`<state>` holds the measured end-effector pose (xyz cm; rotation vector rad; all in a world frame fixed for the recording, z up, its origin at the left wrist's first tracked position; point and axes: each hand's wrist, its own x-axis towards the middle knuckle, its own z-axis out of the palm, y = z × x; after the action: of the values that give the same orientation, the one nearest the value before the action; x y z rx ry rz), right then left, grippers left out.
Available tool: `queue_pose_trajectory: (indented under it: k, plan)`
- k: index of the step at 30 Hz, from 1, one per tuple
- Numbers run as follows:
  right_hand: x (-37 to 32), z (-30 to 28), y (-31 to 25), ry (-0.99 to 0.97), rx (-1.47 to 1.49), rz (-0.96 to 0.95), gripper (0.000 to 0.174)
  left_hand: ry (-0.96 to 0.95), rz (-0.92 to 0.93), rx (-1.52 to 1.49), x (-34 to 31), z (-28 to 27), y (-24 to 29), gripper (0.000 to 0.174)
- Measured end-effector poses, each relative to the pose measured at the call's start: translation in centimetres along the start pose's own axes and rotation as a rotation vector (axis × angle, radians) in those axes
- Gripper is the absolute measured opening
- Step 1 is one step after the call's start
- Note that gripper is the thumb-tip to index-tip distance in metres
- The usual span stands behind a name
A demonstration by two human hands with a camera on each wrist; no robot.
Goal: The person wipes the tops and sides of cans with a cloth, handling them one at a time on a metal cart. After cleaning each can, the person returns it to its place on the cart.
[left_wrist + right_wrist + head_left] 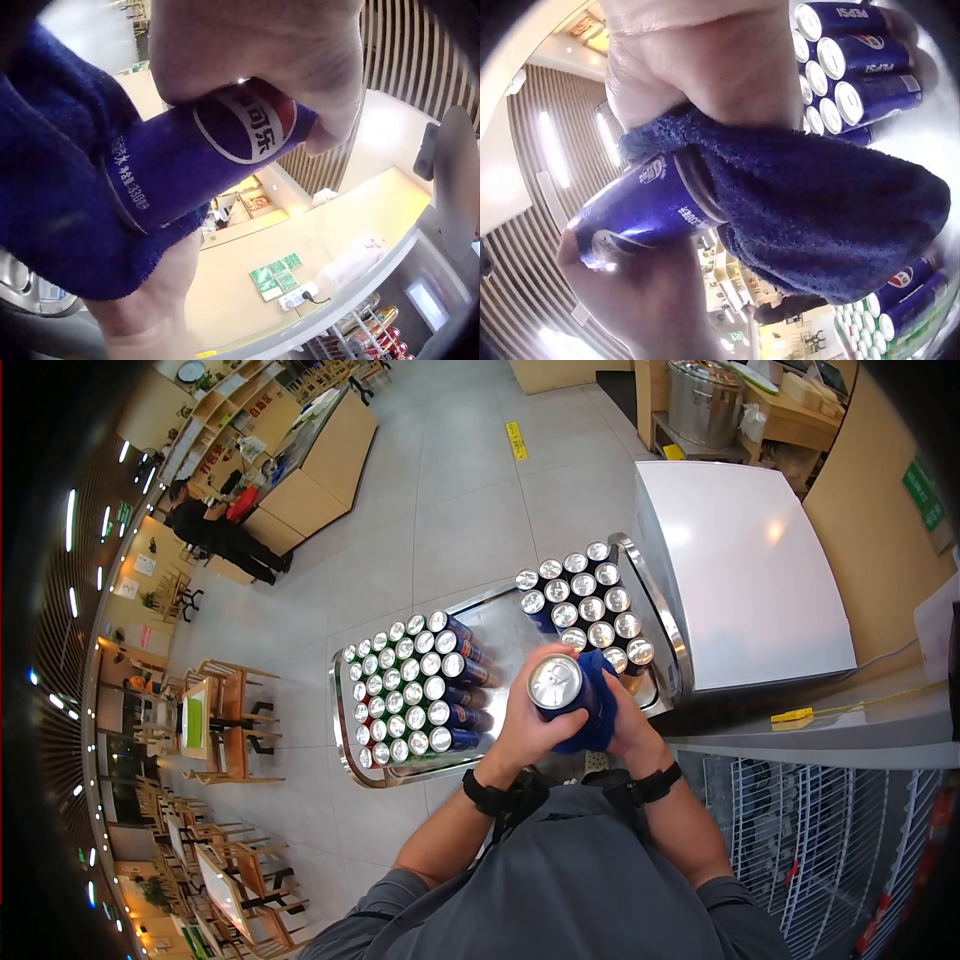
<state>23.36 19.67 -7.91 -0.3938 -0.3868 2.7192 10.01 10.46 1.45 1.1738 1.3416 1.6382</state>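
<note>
A blue Pepsi can (555,682) is held in front of the chest, its silver lid facing the head camera. My left hand (530,725) grips it near the lid end, fingers and thumb curled round the side. Over the other end of the can (180,161) lies a dark blue towel (802,195), which my right hand (630,718) grips against the base. In the right wrist view the towel's loose part hangs away from the can. Printed lettering shows on the bare blue side between towel and left hand.
A metal cart (500,625) beyond the hands bears two groups of upright cans, a larger left one (400,685) and a smaller right one (590,605). At right stands a white-topped box (740,580), with wire racks (800,830) below. A person (215,530) stands at a far counter.
</note>
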Motion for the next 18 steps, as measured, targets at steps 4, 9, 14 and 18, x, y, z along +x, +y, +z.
queue_pose_trajectory:
  k: [4,9,14,18]
  plan:
    - [-0.7,0.3,-0.5,0.018,-0.053,-0.032,0.042,0.165,-0.046,-0.27,0.2,1.0,-1.5,0.067]
    - [-0.5,1.4,-0.1,0.226,-0.256,-0.361,0.031,0.324,-0.136,-0.317,0.1,1.8,-4.1,0.046]
    - [-2.4,2.8,-0.7,0.09,-0.706,-0.387,0.039,0.464,-0.152,-0.409,1.1,2.7,-4.6,0.041]
    - [-2.0,3.3,-0.1,0.074,-0.752,-0.507,0.046,0.3,-0.179,-0.213,1.2,2.4,-3.4,0.042]
